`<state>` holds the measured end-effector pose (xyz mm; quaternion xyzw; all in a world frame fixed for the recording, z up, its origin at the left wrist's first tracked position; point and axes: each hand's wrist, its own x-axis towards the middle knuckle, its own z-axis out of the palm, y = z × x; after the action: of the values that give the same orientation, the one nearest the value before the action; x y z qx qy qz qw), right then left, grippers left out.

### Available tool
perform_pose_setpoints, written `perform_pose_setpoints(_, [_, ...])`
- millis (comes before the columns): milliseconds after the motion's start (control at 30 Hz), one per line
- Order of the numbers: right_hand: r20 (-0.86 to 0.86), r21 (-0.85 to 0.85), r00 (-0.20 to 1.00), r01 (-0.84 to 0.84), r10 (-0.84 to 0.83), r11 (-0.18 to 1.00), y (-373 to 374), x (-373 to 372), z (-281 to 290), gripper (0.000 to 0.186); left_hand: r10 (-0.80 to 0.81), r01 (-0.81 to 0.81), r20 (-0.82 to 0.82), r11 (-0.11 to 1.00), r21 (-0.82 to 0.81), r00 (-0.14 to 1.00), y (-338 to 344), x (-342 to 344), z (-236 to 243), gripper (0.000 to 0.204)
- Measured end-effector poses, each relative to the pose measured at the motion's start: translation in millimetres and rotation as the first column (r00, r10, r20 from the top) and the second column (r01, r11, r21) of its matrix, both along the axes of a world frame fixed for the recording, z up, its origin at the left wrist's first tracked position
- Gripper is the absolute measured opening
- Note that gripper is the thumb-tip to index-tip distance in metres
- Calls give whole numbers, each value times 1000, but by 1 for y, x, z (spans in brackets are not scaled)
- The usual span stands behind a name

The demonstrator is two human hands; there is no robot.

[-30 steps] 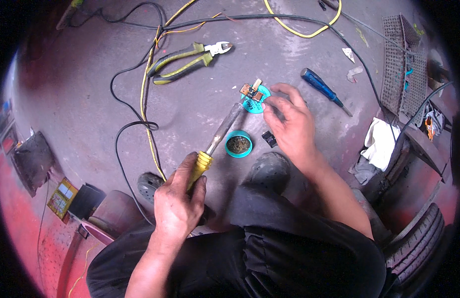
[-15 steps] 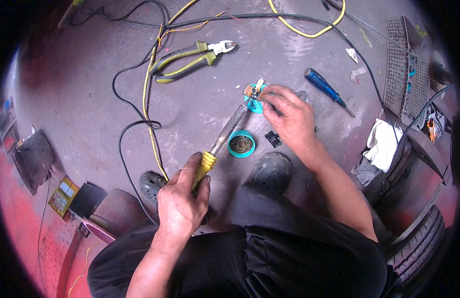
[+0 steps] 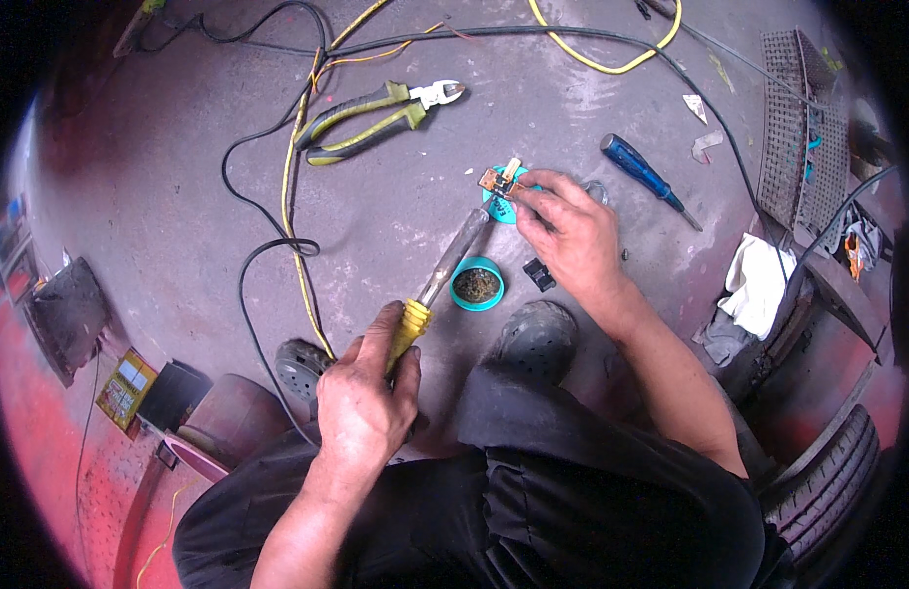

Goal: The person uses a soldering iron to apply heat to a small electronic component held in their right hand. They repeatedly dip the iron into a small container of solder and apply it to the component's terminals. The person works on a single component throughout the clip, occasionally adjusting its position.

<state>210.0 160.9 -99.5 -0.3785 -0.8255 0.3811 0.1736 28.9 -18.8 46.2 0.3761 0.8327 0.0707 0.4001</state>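
Note:
My left hand [image 3: 364,401] is closed round the yellow handle of a soldering iron [image 3: 452,261], whose metal barrel slants up and to the right. Its tip meets the lower edge of a small circuit board [image 3: 495,184], or lies just beside it; I cannot tell which. Between the fingertips of my right hand [image 3: 572,226] the board is pinched, with a pale block standing on it. Under the board lies a teal round lid [image 3: 504,210] on the floor. Nearer to me stands a small teal tin [image 3: 477,285] holding brownish stuff, with a black plastic piece [image 3: 539,275] to its right.
Cutting pliers [image 3: 381,120] with green-black handles lie at the far left, a blue screwdriver [image 3: 651,182] to the right. Black and yellow cables [image 3: 299,196] cross the floor. A white cloth [image 3: 757,285], perforated metal panel [image 3: 793,128] and tire [image 3: 827,486] sit along the right side.
The circuit board has tilted slightly and shifted a little to the left in my right fingers. My left hand with the iron has moved a touch to the right.

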Motion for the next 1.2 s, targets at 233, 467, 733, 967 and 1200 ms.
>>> perform_pose_setpoints(233, [14,-7,1000,11,-11,1000,-1,-2,1,21,1,-1,1,1000,-28,1000,3,2,1,49])
perform_pose_setpoints(467, [12,-15,1000,19,-19,1000,-2,-2,2,21,13,-13,2,999,-31,1000,5,4,2,50])
perform_pose_setpoints(733, [10,-24,1000,27,-27,999,-3,-2,-1,21,2,-2,-8,1000,-6,1000,3,4,-1,49])
perform_pose_setpoints(967, [7,-49,1000,28,-28,998,-5,-2,2,22,-11,10,-23,1000,-24,1000,5,3,3,49])
perform_pose_setpoints(1200, [23,-22,1000,13,-12,1000,-5,-1,0,22,-3,3,-16,1000,-31,1000,4,3,1,49])
